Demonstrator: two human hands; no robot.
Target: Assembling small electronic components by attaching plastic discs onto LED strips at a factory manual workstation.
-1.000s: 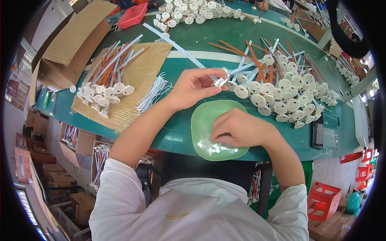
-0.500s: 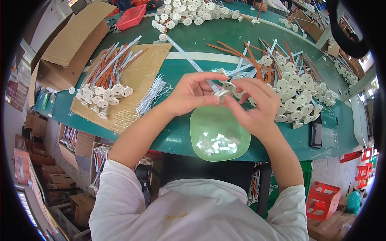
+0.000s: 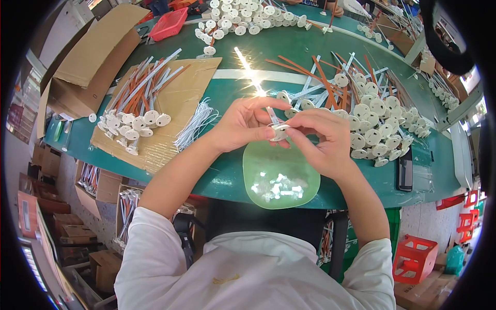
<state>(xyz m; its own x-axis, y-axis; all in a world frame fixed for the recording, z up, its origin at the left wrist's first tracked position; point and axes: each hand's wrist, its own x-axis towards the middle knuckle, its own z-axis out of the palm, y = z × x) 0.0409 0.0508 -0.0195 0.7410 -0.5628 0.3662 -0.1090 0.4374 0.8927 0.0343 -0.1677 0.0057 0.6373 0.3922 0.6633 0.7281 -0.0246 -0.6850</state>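
Observation:
An LED strip light with a round white disc end (image 3: 279, 132) is between my hands above a green bowl. Its strip (image 3: 249, 71) sticks out away from me and glows bright warm white. My left hand (image 3: 242, 124) is closed around the strip near the disc, thumb on the disc's edge. From the other side, my right hand (image 3: 323, 135) pinches the disc between thumb and fingers. Below, the green bowl (image 3: 253, 168) holds several small white pieces. A heap of similar strip lights (image 3: 380, 106) with white discs lies just right of my right hand.
On the left, more strip lights (image 3: 138, 122) and a bundle of white wires (image 3: 196, 124) lie on a cardboard sheet (image 3: 194, 77). A cardboard box (image 3: 88, 62), a red basket (image 3: 169, 23) and a far pile of discs (image 3: 243, 15) stand beyond. A phone (image 3: 405, 170) lies right.
The strip has gone from unlit to brightly glowing. Its disc has turned its flat face more toward me, and my right hand has shifted slightly left onto it.

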